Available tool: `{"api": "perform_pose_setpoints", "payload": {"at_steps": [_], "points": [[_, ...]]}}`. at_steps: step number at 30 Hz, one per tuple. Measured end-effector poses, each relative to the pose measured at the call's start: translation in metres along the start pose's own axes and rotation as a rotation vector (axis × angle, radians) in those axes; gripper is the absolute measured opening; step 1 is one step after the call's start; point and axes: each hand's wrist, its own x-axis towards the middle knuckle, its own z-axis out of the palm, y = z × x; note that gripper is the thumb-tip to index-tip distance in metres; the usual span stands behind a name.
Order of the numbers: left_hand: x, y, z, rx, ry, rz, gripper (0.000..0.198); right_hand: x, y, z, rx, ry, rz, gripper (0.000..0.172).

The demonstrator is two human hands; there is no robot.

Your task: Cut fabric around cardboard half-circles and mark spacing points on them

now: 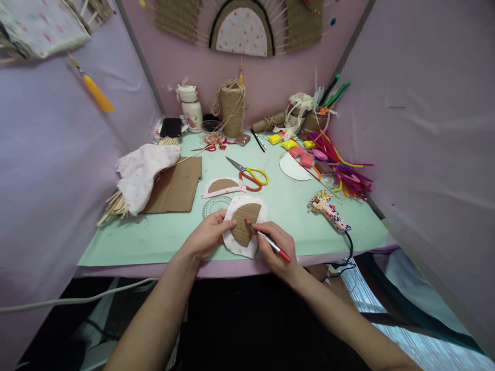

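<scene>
My left hand (209,232) pinches the left edge of a white cloth piece with pink spots (235,246), on which lies a brown cardboard half-round (242,232). In my right hand (277,247) is a red marker (275,246), its tip at the cardboard near the middle. Just behind, a second cardboard half-round (223,184) shows a spotted cloth rim. A clear protractor (216,205) lies partly under the cloth by my left hand. Beyond them rest scissors with red and yellow handles (249,174).
At left, spotted cloth (147,172) covers thin sticks (116,210) beside a cardboard sheet (178,188). To the right lie a glue gun (328,210), a white half-round (294,167) and pipe cleaners (350,178). A bottle (191,109) and twine spool (233,111) stand behind.
</scene>
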Motion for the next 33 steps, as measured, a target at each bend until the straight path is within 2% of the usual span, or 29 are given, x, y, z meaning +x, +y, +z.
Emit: {"api": "perform_pose_setpoints", "payload": {"at_steps": [12,21,33], "points": [[0.0,-0.0006,-0.0009,0.009,-0.003,-0.003,0.034,0.0006,0.0004,-0.0003,0.009,-0.04,-0.04,0.024],[0.0012,-0.0016,-0.0025,0.008,-0.019,0.014,0.032,-0.0005,0.0015,0.0013,0.013,-0.003,-0.016,0.025],[0.0018,-0.0037,-0.004,0.013,-0.011,0.012,0.037,0.0005,0.0017,0.0016,0.017,-0.02,-0.04,0.024]]}}
